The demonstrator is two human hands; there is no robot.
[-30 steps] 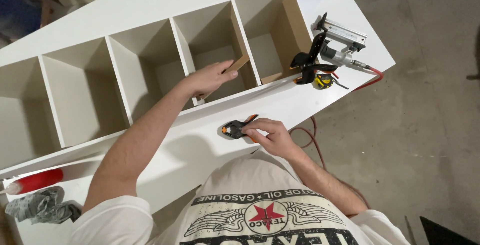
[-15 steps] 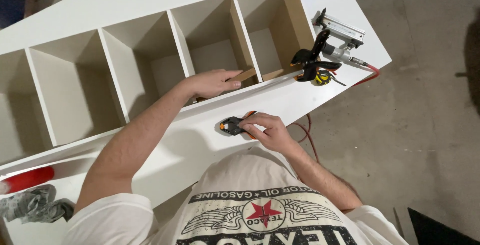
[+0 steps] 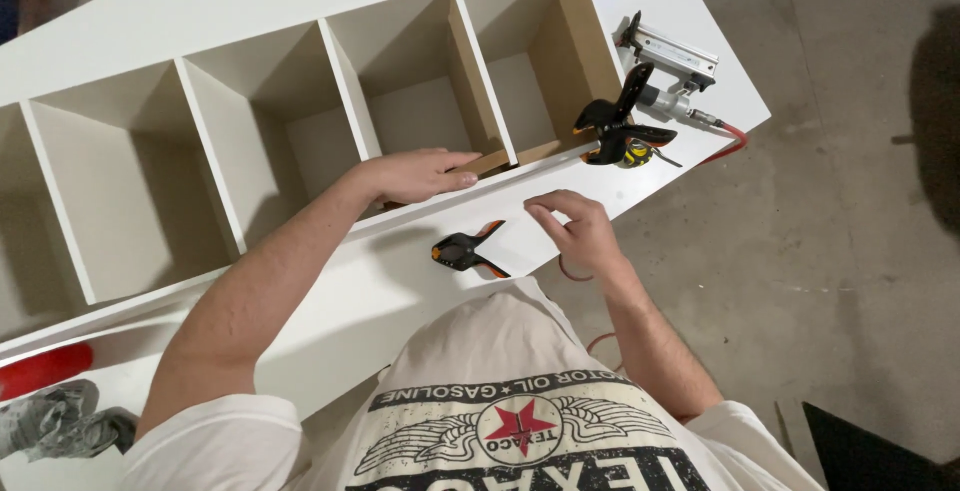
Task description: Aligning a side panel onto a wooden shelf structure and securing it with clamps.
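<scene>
My left hand (image 3: 418, 173) rests flat on a thin wooden strip (image 3: 520, 155) that lies along the front edge of a white shelf unit (image 3: 250, 11) with several open compartments. My right hand (image 3: 572, 228) hovers above the white panel with its fingers loosely curled and holds nothing. A small black and orange spring clamp (image 3: 465, 250) lies on the panel just left of that hand. A larger black spring clamp (image 3: 612, 121) grips the strip's right end at the shelf's corner.
A metal air nailer (image 3: 668, 53) with a red hose (image 3: 735, 137) lies on the panel's right end, beside a yellow tape measure (image 3: 634, 157). A red object (image 3: 40, 369) and a grey rag (image 3: 55, 421) lie at the lower left. Concrete floor (image 3: 850, 201) runs along the right.
My right hand has let go of the small spring clamp and lifted away to the right. The clamp now lies free on the panel. My left hand stays on the strip.
</scene>
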